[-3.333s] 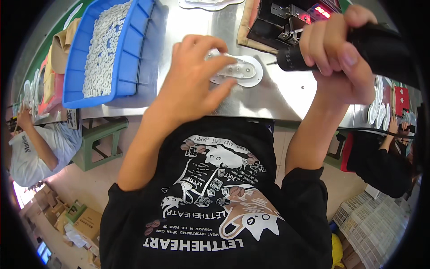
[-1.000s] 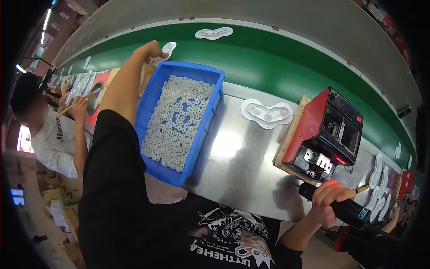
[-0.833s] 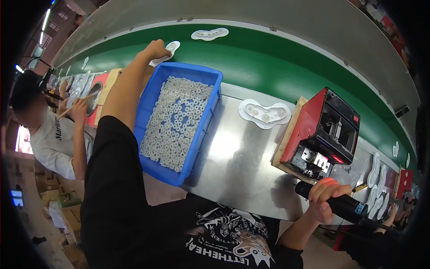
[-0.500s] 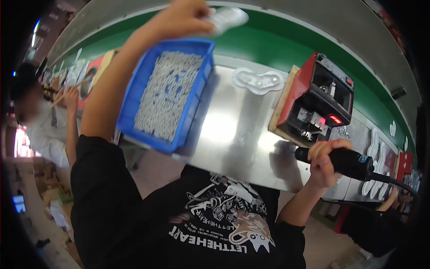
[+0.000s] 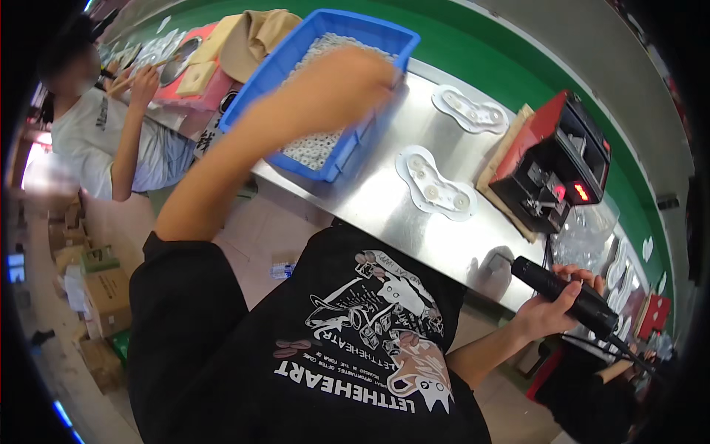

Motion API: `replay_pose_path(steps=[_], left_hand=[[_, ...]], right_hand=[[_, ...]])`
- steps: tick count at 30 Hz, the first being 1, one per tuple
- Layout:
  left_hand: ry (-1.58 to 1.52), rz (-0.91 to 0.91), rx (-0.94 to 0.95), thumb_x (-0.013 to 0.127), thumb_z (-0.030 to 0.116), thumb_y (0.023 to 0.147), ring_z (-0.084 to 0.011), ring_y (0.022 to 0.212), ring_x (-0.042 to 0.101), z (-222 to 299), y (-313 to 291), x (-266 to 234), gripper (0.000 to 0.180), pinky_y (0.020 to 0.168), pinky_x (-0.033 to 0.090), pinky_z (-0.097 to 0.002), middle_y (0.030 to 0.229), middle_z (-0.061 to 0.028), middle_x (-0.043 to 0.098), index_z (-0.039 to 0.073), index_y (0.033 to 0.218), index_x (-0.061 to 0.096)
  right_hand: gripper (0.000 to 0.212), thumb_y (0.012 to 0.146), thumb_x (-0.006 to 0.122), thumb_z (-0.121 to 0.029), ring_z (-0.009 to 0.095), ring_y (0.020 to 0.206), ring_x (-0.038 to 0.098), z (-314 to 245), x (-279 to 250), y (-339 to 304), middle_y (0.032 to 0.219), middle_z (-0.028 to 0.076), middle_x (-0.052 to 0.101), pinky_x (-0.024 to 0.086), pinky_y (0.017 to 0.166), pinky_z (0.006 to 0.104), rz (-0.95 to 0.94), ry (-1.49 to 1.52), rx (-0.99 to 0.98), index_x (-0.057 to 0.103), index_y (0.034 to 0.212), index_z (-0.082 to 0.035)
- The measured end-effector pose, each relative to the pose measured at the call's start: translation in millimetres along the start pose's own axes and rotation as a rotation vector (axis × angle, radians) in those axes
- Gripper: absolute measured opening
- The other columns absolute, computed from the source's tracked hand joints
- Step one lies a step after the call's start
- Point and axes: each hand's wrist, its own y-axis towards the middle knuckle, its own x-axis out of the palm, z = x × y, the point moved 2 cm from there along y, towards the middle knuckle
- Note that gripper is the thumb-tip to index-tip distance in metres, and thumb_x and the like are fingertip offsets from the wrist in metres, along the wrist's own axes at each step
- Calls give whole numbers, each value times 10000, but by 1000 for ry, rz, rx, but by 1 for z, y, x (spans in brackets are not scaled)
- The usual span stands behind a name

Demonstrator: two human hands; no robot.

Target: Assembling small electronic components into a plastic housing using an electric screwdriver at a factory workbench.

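Note:
My left hand [image 5: 344, 85] hovers blurred over a blue bin [image 5: 260, 83] of small white ring-shaped parts, its fingers near the bin's right rim; whether it holds anything is hidden. Down at the steel table's [image 5: 384, 207] near edge, my right hand [image 5: 549, 307] grips a black electric screwdriver [image 5: 573, 292] whose cable trails off to the right. Two white shaped plates lie flat on the table: one [image 5: 436, 185] in front of me, another [image 5: 471, 111] farther back by the green belt.
A red and black machine [image 5: 558, 166] sits on a wooden board at the right. A green conveyor belt [image 5: 473, 52] runs behind the table. Another person [image 5: 96, 129] works at the left. Cardboard boxes [image 5: 96, 296] stand on the floor.
My left hand reached to the belt, lifted a white plate, then came back over the blue bin; a second plate now lies on the table. My right hand stays on the screwdriver.

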Motion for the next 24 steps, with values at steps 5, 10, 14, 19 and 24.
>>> replay_pose_path(steps=[5, 10, 14, 19, 24], left_hand=[[137, -135, -95, 670, 67, 843, -407, 951, 650, -72, -27, 33, 173, 823, 521, -473, 940, -207, 674, 1, 1003, 682], [85, -246, -34, 628, 14, 826, -421, 973, 647, -87, -25, 41, 146, 839, 529, -490, 913, -225, 658, -15, 956, 689], [121, -149, -18, 608, 5, 836, -419, 916, 646, -77, -25, 44, 150, 825, 522, -485, 924, -222, 650, -27, 957, 690], [170, -218, 20, 630, 7, 817, -406, 866, 640, -87, -30, 42, 137, 788, 516, -473, 900, -198, 644, -23, 939, 685], [44, -197, 16, 630, 9, 805, -404, 847, 635, -76, -30, 42, 125, 769, 514, -464, 883, -196, 639, -15, 919, 673]], right_hand=[[780, 883, 790, -65, 273, 1219, 513, 4, -18, -7, 1368, 201, 467, 428, 1083, 385, 238, -511, -195, 270, 1450, 58], [696, 774, 760, 104, 169, 845, 417, -20, -22, -16, 1041, 46, 401, 424, 750, 299, 394, -561, -673, 344, 1318, -22], [545, 761, 702, 133, 191, 826, 393, -24, 7, -24, 1006, 69, 401, 413, 734, 336, 241, -443, -793, 386, 1170, -41], [498, 761, 658, 145, 207, 811, 371, -15, 24, -32, 999, 83, 398, 406, 717, 377, 150, -327, -724, 395, 1135, -53], [503, 749, 633, 175, 208, 820, 381, -9, 26, -36, 980, 89, 413, 415, 720, 381, 110, -292, -681, 408, 1134, -58]])
